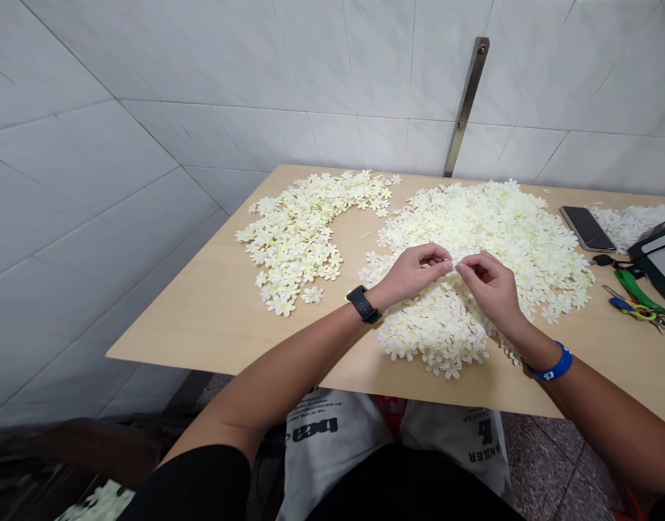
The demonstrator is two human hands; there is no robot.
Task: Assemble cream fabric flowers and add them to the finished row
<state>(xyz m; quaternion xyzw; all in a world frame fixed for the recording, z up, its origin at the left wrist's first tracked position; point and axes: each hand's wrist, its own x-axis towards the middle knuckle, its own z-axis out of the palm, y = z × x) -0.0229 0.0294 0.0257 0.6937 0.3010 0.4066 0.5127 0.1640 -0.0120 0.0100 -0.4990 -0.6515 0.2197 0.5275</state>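
My left hand point(416, 270) and my right hand point(493, 288) meet almost fingertip to fingertip, each with thumb and forefinger closed in a pinch and the other fingers curled in. Between the tips I have hold of a small white piece point(454, 267), too tiny for me to tell whether it is part of a flower. A black watch point(364, 305) sits on my left wrist and a blue wristband point(552, 363) on my right.

Right beneath and behind my hands spreads the large pile of white flowers point(506, 235), pale yellow at their centres, with a lobe of it reaching toward me near the table's front edge. To the left, apart from it, a smaller heap of flowers point(305, 228) curves across the tan table point(218, 311), a single flower point(312, 294) lying at its near side.

Past the big pile on the right lie a phone point(587, 229), some loose white bits point(628, 223), a dark case point(663, 253), and a green-handled tool point(640, 291) beside colourful scissors point(633, 309). Behind the table, a metal strip point(467, 108) leans slightly on the tiled wall point(229, 58).
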